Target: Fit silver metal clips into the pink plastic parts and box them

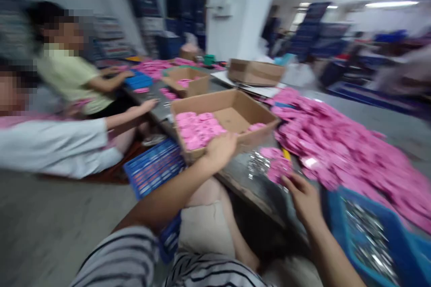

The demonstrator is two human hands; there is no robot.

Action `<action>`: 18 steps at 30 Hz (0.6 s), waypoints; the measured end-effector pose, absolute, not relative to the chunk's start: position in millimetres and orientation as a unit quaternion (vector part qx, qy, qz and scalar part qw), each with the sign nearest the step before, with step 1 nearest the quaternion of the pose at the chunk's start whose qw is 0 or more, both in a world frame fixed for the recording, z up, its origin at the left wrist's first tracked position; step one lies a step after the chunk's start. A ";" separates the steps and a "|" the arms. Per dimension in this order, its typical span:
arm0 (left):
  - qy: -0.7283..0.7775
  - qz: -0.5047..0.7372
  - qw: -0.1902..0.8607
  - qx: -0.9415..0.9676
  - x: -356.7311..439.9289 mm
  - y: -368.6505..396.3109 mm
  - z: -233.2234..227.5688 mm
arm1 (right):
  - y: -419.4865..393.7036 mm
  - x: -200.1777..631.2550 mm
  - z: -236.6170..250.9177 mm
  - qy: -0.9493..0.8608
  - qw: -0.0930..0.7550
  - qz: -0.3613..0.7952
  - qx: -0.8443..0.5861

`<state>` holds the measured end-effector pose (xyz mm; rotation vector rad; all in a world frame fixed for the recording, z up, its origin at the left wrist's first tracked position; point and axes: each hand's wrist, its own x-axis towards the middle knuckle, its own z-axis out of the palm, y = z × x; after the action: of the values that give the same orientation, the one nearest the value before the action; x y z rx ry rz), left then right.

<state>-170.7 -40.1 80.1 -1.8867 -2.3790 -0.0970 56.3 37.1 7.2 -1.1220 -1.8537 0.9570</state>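
Observation:
My left hand (220,148) reaches over the near rim of an open cardboard box (232,119) that holds a layer of small pink pieces (197,129); motion blur hides whether the hand holds anything. My right hand (303,195) rests on the grey table (242,181) with fingers spread, next to a small heap of pink pieces (278,166) and some shiny metal parts (257,163). A large pile of pink pieces (340,148) covers the table to the right.
Blue crate (377,237) of metal parts sits at my right; a blue tray (153,168) lies left of the box. Two more cardboard boxes (256,71) stand farther back. Two seated people (63,112) work at the left, hands on the table.

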 end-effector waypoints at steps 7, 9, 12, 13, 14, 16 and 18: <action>-0.772 0.041 0.111 -0.624 -170.5 -23.8 72.5 | 25.3 79.8 -21.6 -0.683 0.364 0.433 -0.462; -0.772 0.047 0.111 -0.625 -169.0 -24.7 70.9 | 15.9 93.1 -28.9 -0.680 0.366 0.434 -0.464; -0.767 0.029 0.125 -0.628 -168.0 -26.4 67.5 | 7.0 111.8 -33.2 -0.675 0.372 0.429 -0.471; -0.763 0.021 0.132 -0.632 -168.1 -25.9 66.5 | 6.3 117.4 -33.5 -0.672 0.375 0.425 -0.476; -0.759 0.014 0.140 -0.636 -167.9 -24.8 65.9 | 6.5 122.6 -33.7 -0.668 0.379 0.421 -0.482; -0.759 0.010 0.148 -0.634 -166.0 -22.2 66.0 | 7.6 131.6 -34.2 -0.660 0.385 0.413 -0.494; -0.770 0.017 0.147 -0.621 -161.2 -20.2 67.8 | 8.1 138.6 -35.6 -0.654 0.393 0.406 -0.504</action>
<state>-161.2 -20.2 67.8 -1.7878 -2.2151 0.0500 138.6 8.1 -35.6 -1.2787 -1.6598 1.0302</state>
